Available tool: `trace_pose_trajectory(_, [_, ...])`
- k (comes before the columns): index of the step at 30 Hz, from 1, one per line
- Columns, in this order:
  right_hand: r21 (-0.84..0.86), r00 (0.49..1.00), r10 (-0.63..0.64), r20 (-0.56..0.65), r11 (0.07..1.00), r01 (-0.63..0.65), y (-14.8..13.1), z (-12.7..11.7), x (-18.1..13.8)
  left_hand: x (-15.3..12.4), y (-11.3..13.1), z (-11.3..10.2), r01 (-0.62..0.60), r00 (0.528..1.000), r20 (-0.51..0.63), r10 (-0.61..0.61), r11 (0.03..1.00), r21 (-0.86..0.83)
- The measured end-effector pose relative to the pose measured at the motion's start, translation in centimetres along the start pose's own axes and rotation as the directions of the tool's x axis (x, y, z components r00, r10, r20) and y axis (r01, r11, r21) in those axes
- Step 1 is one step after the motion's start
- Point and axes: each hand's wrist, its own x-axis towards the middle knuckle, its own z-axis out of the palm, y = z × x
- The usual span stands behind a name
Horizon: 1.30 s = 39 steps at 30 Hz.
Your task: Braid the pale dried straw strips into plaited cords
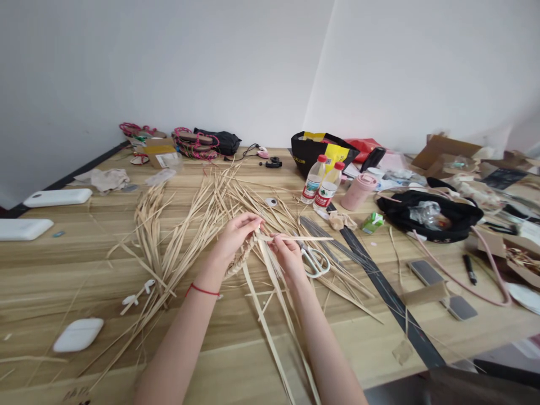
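Near the middle of the table my left hand (241, 235) pinches a woven straw piece (242, 257), whose braided edge curves below the fingers. My right hand (286, 254) is closed on a flat straw strip (314, 239), which sticks out to the right. Long loose strips (265, 332) hang from the woven piece toward me. Scissors with pale handles (316, 263) lie just right of my right hand. Many dry straw strips (177, 236) spread over the table to the left and behind my hands. The fingertips partly hide the weave.
Two water bottles (313, 183), a pink cup (358, 191) and a black-yellow bag (301, 152) stand behind to the right. A green carton (372, 223) and an open black bag (405, 211) are farther right. A white earphone case (79, 335) lies at the left front.
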Motion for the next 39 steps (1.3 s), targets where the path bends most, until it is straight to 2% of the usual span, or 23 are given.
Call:
trace_pose_trajectory(8, [0.030,0.995,0.101,0.026,0.994,-0.102,-0.4,-0.2,0.1,-0.2,0.2,0.0,0.047,0.991,0.122,-0.051,0.998,0.031])
trace_pose_trajectory(15, [0.044,0.991,0.124,-0.043,0.992,-0.122,-0.3,0.1,0.2,0.0,0.2,-0.2,0.060,0.998,0.005,-0.060,0.987,-0.149])
trace_pose_trajectory(18, [0.024,0.999,0.002,-0.038,1.000,-0.001,-1.6,-0.1,0.3,0.1,0.3,-0.5,0.039,0.999,-0.019,-0.043,0.983,-0.178])
trace_pose_trajectory(21, [-0.066,0.967,-0.253,-0.030,0.966,0.251,-4.7,-0.2,-0.8,0.2,0.2,-0.7,0.030,0.999,-0.039,-0.037,0.988,-0.151])
trace_pose_trajectory(22, [-0.128,0.943,-0.332,0.000,0.936,0.329,-6.0,0.0,-1.7,0.2,0.2,-0.7,0.029,0.998,-0.051,-0.037,0.989,-0.146])
trace_pose_trajectory(23, [-0.194,0.927,-0.365,0.089,0.906,0.375,-7.3,0.3,-2.9,0.3,0.1,-0.8,0.029,0.997,-0.060,-0.038,0.989,-0.145])
trace_pose_trajectory(24, [-0.258,0.914,-0.340,0.223,0.883,0.392,-8.5,0.7,-4.3,0.3,0.0,-0.7,0.032,0.997,-0.061,-0.041,0.988,-0.149])
trace_pose_trajectory(25, [-0.323,0.893,-0.224,0.390,0.875,0.360,-9.5,1.2,-5.9,0.4,-0.1,-0.7,0.035,0.997,-0.057,-0.045,0.987,-0.158])
trace_pose_trajectory(26, [-0.352,0.820,-0.083,0.566,0.875,0.332,-10.3,1.8,-7.4,0.5,-0.2,-0.7,0.040,0.998,-0.047,-0.049,0.984,-0.171])
trace_pose_trajectory(27, [-0.368,0.687,0.091,0.721,0.891,0.268,-10.8,2.3,-8.8,0.5,-0.3,-0.7,0.047,0.998,-0.032,-0.053,0.982,-0.183])
trace_pose_trajectory(28, [-0.347,0.522,0.192,0.831,0.913,0.216,-11.1,2.6,-9.9,0.5,-0.4,-0.7,0.054,0.998,-0.015,-0.058,0.980,-0.193])
trace_pose_trajectory(29, [-0.320,0.421,0.214,0.882,0.926,0.199,-11.1,2.8,-10.8,0.4,-0.3,-0.7,0.061,0.998,0.000,-0.062,0.978,-0.199])
trace_pose_trajectory(30, [-0.363,0.456,0.231,0.859,0.904,0.226,-10.8,2.9,-11.4,0.3,-0.2,-0.6,0.068,0.998,0.017,-0.066,0.977,-0.203])
trace_pose_trajectory(32, [-0.503,0.765,0.074,0.640,0.793,0.343,-9.8,2.5,-11.8,-0.1,0.2,-0.6,0.079,0.996,0.055,-0.068,0.972,-0.223])
trace_pose_trajectory(33, [-0.617,0.880,-0.039,0.473,0.699,0.362,-9.2,2.2,-11.7,-0.3,0.5,-0.5,0.079,0.995,0.074,-0.063,0.967,-0.243])
trace_pose_trajectory(34, [-0.719,0.930,-0.148,0.338,0.597,0.356,-8.5,1.9,-11.6,-0.5,0.7,-0.5,0.079,0.994,0.090,-0.057,0.960,-0.269])
trace_pose_trajectory(36, [-0.856,0.948,-0.233,0.219,0.421,0.301,-7.1,1.5,-11.5,-0.8,1.2,-0.4,0.077,0.992,0.117,-0.042,0.947,-0.313])
trace_pose_trajectory(38, [-0.907,0.956,-0.226,0.189,0.332,0.258,-6.0,1.5,-11.8,-0.8,1.3,-0.4,0.067,0.992,0.122,-0.027,0.939,-0.338])
trace_pose_trajectory(39, [-0.913,0.964,-0.202,0.175,0.332,0.235,-5.6,1.6,-12.1,-0.7,1.3,-0.4,0.063,0.992,0.123,-0.021,0.936,-0.347])
